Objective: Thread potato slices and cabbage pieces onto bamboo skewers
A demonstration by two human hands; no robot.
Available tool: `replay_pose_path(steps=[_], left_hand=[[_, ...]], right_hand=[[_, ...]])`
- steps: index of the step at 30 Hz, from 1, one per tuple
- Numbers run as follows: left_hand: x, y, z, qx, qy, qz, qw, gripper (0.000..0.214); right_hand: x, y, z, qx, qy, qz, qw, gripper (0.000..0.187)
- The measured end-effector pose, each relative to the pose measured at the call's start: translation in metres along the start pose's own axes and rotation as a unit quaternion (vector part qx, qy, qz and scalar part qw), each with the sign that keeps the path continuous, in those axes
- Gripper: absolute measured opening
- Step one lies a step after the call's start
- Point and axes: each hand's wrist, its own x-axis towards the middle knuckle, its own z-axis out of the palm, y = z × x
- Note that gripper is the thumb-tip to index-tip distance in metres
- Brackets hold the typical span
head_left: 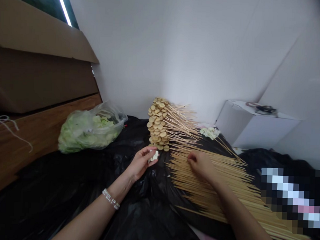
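Observation:
My left hand (pixel 142 162) is closed around a small stack of pale cabbage pieces (pixel 154 156), with thumb and fingers on either side. It is just in front of a tall pile of threaded round, tan slices (pixel 158 123). Over a wide spread of loose bamboo skewers (pixel 226 171), my right hand (pixel 200 164) has its fingers curled together in a pinch. Whatever lies between those fingertips is hidden. Behind the right hand, a few skewers carry cabbage pieces (pixel 210 132) at their left ends.
A clear plastic bag of cut cabbage (pixel 90 129) rests on the left. Black plastic sheeting (pixel 100 181) covers the surface. A cardboard box (pixel 43 77) stands at far left, a white box (pixel 243 124) at right. A white wall closes off the back.

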Motion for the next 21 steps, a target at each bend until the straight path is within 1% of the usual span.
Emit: replay_pose_path(steps=[2,6,11,16,21], left_hand=[[0.000,0.000,0.000,0.010,0.016,-0.001,1.000,0.036],[0.000,0.002,0.002,0.001,0.032,0.005,0.999,0.041],[0.001,0.000,0.002,-0.018,0.028,-0.006,0.999,0.041],[0.002,-0.001,0.001,-0.026,0.024,-0.007,0.999,0.033],[0.002,-0.002,-0.001,-0.029,0.026,0.001,0.999,0.035]], right_hand=[[-0.002,-0.001,0.003,-0.027,-0.015,0.000,1.000,0.013],[-0.005,-0.006,0.007,-0.054,-0.015,0.002,0.998,0.015],[-0.005,-0.009,0.008,-0.083,-0.017,-0.004,0.996,0.016],[-0.007,-0.017,0.008,-0.121,-0.004,-0.047,0.992,0.020],[-0.007,-0.020,0.009,-0.146,-0.019,-0.041,0.988,0.018]])
